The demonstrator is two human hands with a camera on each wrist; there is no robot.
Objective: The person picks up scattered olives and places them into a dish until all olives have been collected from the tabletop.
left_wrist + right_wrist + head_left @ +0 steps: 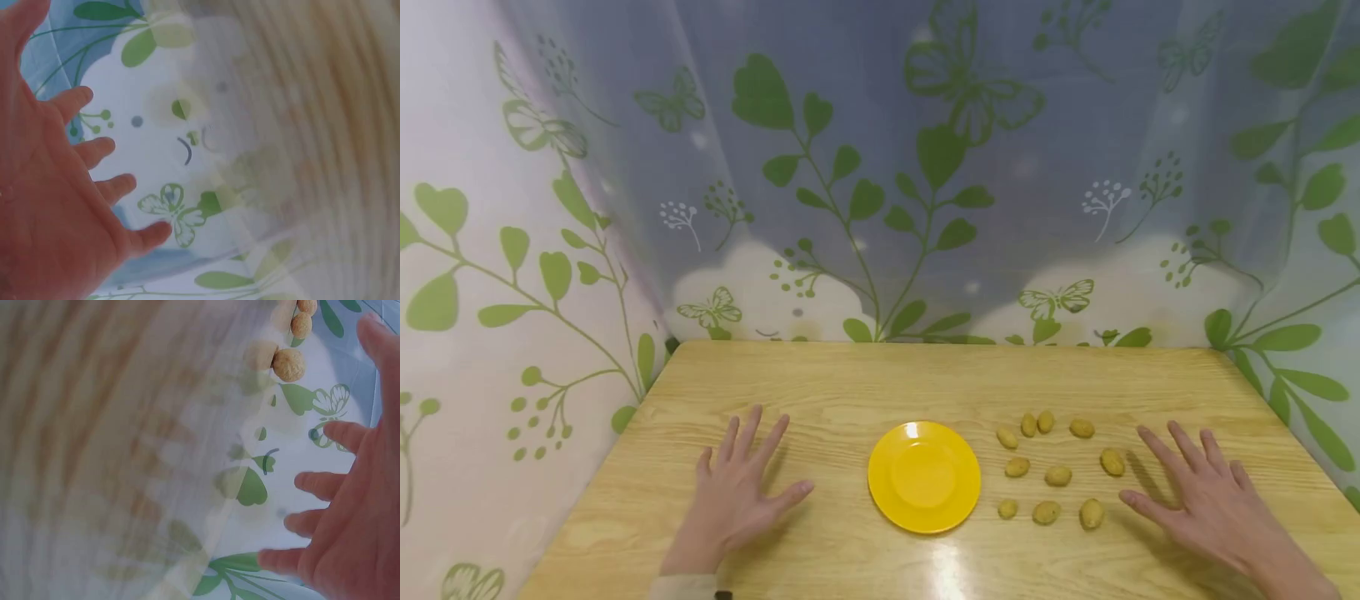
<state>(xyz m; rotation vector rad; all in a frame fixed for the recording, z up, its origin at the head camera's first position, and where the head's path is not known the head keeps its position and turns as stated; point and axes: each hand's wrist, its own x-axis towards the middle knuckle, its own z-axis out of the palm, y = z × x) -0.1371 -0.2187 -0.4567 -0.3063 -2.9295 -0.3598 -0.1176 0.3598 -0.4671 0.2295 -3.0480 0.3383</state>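
My left hand (739, 492) is spread over the left part of the table, fingers straight and apart, holding nothing. To its right lies a round yellow plate (924, 477) with nothing on it. Several small potatoes (1058, 476) are scattered in loose rows right of the plate. My right hand (1213, 500), also spread and holding nothing, is just right of them, its thumb and index finger nearest a potato (1112, 462) at the group's right side. In the right wrist view a few potatoes (289, 365) show beyond the fingers (322, 485). The left wrist view shows the spread left hand (69, 187) alone.
The wooden table (820, 383) has its far edge against a curtain (865, 167) printed with green leaves and butterflies. The same patterned cloth hangs along the left and right sides. Light reflects off the tabletop in front of the plate.
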